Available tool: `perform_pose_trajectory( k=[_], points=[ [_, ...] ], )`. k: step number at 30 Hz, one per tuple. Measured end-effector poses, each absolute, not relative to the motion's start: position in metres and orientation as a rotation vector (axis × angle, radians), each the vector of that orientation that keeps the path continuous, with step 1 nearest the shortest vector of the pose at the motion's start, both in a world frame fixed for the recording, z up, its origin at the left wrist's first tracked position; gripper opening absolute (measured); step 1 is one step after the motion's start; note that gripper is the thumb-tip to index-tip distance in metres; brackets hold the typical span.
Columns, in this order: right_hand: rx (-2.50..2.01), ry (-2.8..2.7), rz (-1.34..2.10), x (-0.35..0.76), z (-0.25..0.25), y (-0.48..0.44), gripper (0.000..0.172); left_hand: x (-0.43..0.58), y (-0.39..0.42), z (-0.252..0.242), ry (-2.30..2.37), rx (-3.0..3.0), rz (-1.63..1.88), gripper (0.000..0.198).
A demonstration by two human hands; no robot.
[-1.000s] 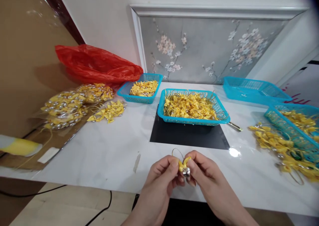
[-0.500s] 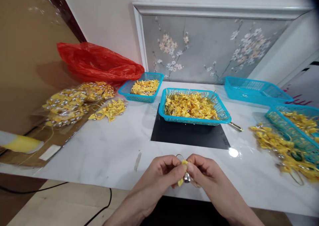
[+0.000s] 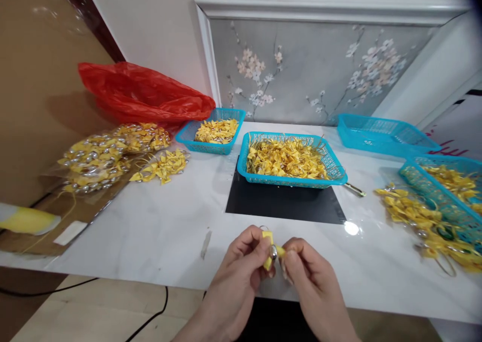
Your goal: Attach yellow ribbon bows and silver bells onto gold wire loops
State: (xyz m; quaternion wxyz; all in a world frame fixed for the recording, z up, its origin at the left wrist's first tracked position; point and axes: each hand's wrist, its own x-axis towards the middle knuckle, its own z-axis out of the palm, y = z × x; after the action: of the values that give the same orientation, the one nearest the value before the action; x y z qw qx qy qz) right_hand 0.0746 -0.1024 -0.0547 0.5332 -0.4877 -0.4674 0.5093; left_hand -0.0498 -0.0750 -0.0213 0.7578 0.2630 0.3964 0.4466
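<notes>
A small yellow ribbon bow with a silver bell [image 3: 271, 252] is pinched between both my hands above the near edge of the white marble table [image 3: 158, 231]. My left hand [image 3: 243, 261] grips it from the left with thumb and fingers closed. My right hand [image 3: 307, 271] pinches it from the right. A thin loop of gold cord sticks up behind my left fingers. Straight ahead stands a blue basket [image 3: 335, 174] heaped with yellow bows, on a black panel [image 3: 286, 206].
A smaller blue basket [image 3: 188, 133] of bows, a red plastic bag [image 3: 143, 93], clear bags of bows with bells [image 3: 98, 153] and a loose bow pile [image 3: 161, 165] lie at left. At right are two more blue baskets [image 3: 380, 133] [image 3: 422, 181] and a bow heap [image 3: 425, 221].
The bow has been turned between my fingers, the bell now lying sideways between the hands. Both hands stay together at the table's near edge.
</notes>
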Motion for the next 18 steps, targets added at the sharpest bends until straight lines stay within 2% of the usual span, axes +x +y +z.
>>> perform_pose_trajectory(
  k=[6,10,18],
  points=[
    [-1.189,-1.147,1.390,0.075,-0.051,-0.098,0.025,-0.049,-0.076,-0.024,1.039,0.784,1.087,0.025],
    [-1.185,-1.161,1.411,0.069,-0.045,-0.099,0.031,-0.047,-0.076,-0.029,1.084,0.880,1.124,0.025],
    [-1.071,-1.166,1.642,0.085,-0.041,-0.092,0.033,-0.054,-0.076,-0.025,0.839,0.554,0.985,0.022]
  ],
)
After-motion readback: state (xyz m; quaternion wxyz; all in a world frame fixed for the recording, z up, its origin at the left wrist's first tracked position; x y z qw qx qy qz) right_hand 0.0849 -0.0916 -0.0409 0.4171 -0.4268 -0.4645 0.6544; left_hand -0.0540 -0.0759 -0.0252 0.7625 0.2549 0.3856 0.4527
